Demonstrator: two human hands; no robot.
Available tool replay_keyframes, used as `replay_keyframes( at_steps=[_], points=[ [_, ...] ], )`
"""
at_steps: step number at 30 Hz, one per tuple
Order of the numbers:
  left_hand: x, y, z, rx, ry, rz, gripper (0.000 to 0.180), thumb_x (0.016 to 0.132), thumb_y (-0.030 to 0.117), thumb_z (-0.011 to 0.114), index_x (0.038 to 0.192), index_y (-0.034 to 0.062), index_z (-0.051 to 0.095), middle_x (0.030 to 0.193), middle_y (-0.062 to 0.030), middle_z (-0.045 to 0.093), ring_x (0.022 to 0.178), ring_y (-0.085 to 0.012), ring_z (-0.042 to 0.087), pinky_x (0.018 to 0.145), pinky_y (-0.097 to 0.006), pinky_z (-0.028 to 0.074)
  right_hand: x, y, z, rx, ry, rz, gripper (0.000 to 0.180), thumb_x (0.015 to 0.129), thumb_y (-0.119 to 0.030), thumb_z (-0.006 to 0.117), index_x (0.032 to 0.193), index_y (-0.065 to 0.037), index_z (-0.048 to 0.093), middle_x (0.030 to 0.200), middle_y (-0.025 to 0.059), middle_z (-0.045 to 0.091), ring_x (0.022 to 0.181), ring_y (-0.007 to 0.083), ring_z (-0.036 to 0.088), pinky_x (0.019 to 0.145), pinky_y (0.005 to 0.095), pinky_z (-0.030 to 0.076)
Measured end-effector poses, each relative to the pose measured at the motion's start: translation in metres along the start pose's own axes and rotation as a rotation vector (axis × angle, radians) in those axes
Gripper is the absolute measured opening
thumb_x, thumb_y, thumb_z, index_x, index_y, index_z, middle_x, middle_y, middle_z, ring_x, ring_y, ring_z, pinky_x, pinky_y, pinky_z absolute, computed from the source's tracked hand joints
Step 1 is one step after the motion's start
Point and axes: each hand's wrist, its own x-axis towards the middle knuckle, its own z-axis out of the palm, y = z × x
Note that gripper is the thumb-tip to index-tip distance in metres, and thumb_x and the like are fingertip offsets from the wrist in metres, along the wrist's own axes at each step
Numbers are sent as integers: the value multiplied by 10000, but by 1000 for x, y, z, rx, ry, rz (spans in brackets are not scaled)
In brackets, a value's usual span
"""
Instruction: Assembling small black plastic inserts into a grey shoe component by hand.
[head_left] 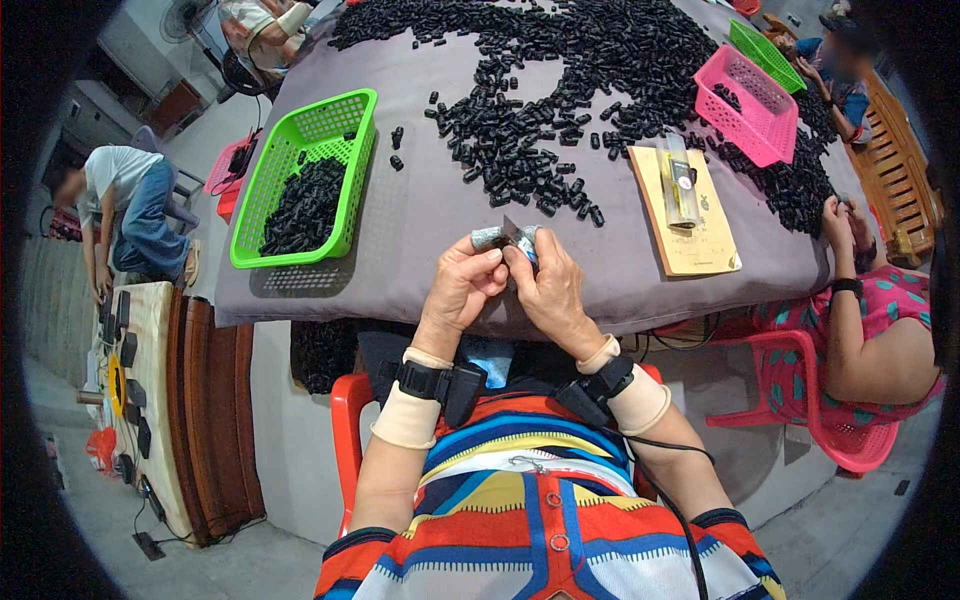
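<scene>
While both hands meet at the near edge of the table [420, 220], the left hand [462, 285] and right hand [548, 290] pinch one small dark piece [512, 237] between taped fingertips. A green basket [305, 180] holding black pieces sits left, and a big pile of black pieces [560, 90] lies behind.

Both hands — left hand [462, 285], right hand [550, 290] — pinch a small black piece [513, 236] together over the grey table [420, 215].

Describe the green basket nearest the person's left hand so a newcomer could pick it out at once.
Start at the grey-covered table strewn with small black parts. On its left side, beyond the left hand, lies the green basket. Unlike the pink basket at right, it is bright green and half full of black parts.
</scene>
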Motion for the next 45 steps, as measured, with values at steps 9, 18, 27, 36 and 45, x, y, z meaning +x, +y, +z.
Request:
replay_keyframes(
  at_steps=[9,18,27,36,45],
  points=[
    [-2,-1,-1,9,-68,18,181,895,50,541,1072,27,574,868,-58,618,654,-110,558,545,-197,462,1,5,-1,42,-16,-2,211,838,-191,606,822,-27,474,748,155,554,667,369,562,547,426,427],
    [0,-1,-7,-68,11,32,198,888,53,555,1082,29,582,834,-43,608,645,-107,558,506,-214,440,4,2,-9,67,-130,77,243,852,-236,598,731,-46,505,690,120,546,623,323,569,519,394,410],
    [0,-1,-14,-80,-38,9,240,893,48,539,1130,18,564,895,-48,612,653,-71,525,562,-188,448,0,1,-6,-10,-85,-168,201,837,-238,617,754,-62,565,675,99,552,570,296,569,480,381,418],
    [-2,1,-11,-83,-34,-2,238,889,60,546,1123,21,568,910,-47,615,653,-65,520,565,-188,448,0,1,-7,-26,-81,-177,189,837,-242,618,771,-70,574,665,90,544,562,292,564,474,380,416],
    [-1,2,-13,-74,-19,-18,253,876,52,545,1126,19,566,926,-52,615,662,-75,529,596,-201,461,0,3,-4,-38,-74,-185,226,834,-240,613,710,-69,532,652,98,527,564,308,560,467,399,414]
  ],
)
